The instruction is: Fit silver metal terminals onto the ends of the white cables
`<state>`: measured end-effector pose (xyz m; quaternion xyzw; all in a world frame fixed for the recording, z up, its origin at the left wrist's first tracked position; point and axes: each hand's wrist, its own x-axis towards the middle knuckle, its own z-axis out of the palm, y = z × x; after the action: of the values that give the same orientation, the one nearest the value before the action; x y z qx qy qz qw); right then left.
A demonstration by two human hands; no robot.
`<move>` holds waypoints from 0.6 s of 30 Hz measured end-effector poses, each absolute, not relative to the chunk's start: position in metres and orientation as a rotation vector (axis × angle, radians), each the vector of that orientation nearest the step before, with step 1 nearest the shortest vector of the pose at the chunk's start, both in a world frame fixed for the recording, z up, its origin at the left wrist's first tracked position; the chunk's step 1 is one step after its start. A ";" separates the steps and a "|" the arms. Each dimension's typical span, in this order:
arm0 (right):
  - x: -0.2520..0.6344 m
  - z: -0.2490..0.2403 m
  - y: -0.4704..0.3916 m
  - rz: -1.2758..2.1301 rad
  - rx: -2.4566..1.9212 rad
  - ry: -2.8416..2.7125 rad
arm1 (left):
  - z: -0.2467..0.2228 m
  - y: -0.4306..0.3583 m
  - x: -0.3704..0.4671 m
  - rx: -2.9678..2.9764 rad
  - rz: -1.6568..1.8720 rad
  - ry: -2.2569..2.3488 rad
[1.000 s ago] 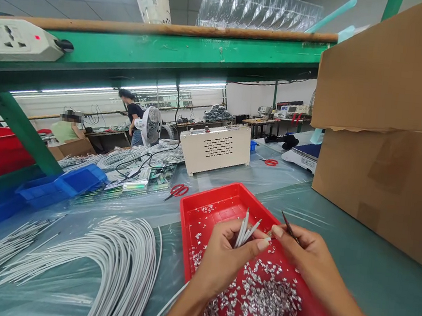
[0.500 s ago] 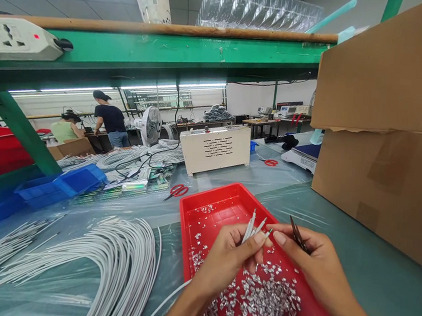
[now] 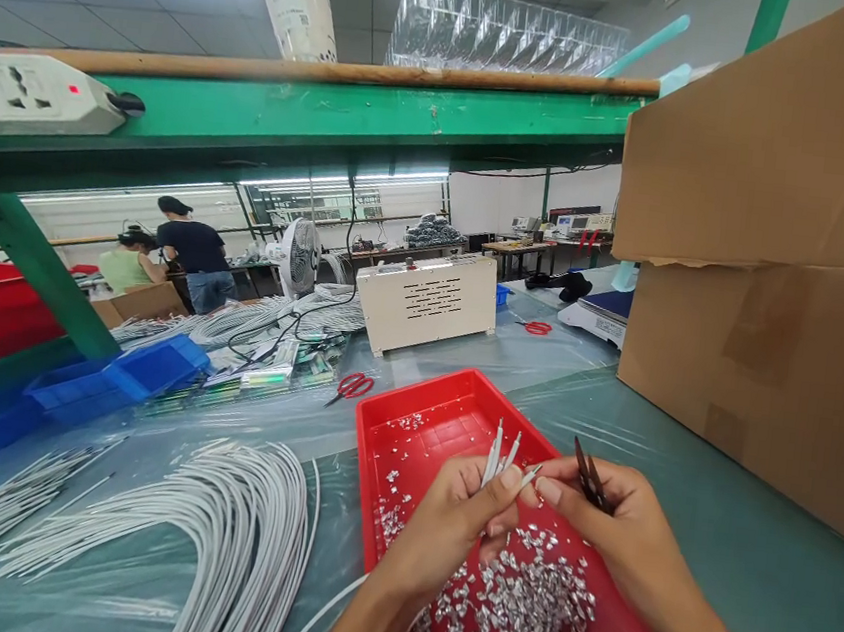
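My left hand [image 3: 458, 506] is closed around several white cables [image 3: 496, 455], their trimmed ends sticking up above the thumb. One cable end points right, toward the fingertips of my right hand [image 3: 609, 507]. There, thumb and index finger are pinched close to that end; whether they touch it I cannot tell. Tucked in the same hand is a pair of dark pointed tweezers [image 3: 591, 478], tips upward and slightly apart, handle hidden by the fingers. Below both hands lies a red tray [image 3: 450, 399] with a heap of small silvery foil scraps [image 3: 538, 605].
Bundled white cables [image 3: 256, 530] lie left of the tray. Red-handled scissors [image 3: 351, 387], a beige metal box [image 3: 430, 307] and blue bins [image 3: 160, 369] stand beyond. A large cardboard box [image 3: 758, 341] borders the right; a green shelf [image 3: 383, 116] crosses above. Two people are in the background.
The cable end between my hands has tilted slightly, and its green tip now looks silvery. Both hands stay close together over the tray. The camera view has shifted a little.
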<state>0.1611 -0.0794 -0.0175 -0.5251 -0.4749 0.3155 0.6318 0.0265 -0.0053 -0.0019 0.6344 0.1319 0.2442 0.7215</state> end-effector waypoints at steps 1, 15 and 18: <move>0.161 -0.018 -0.079 0.721 -1.201 -1.089 | -0.002 -0.005 0.027 1.403 0.537 0.291; 0.170 -0.003 -0.090 0.582 -1.278 -1.150 | 0.006 -0.005 0.025 1.352 0.867 0.453; 0.173 -0.006 -0.114 0.542 -1.330 -1.278 | 0.011 -0.004 0.017 1.151 0.929 0.470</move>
<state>0.1727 -0.1140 -0.0059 -0.5672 -0.5451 0.2312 0.5725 0.0171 -0.0040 0.0110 0.5197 0.2123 0.4190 0.7136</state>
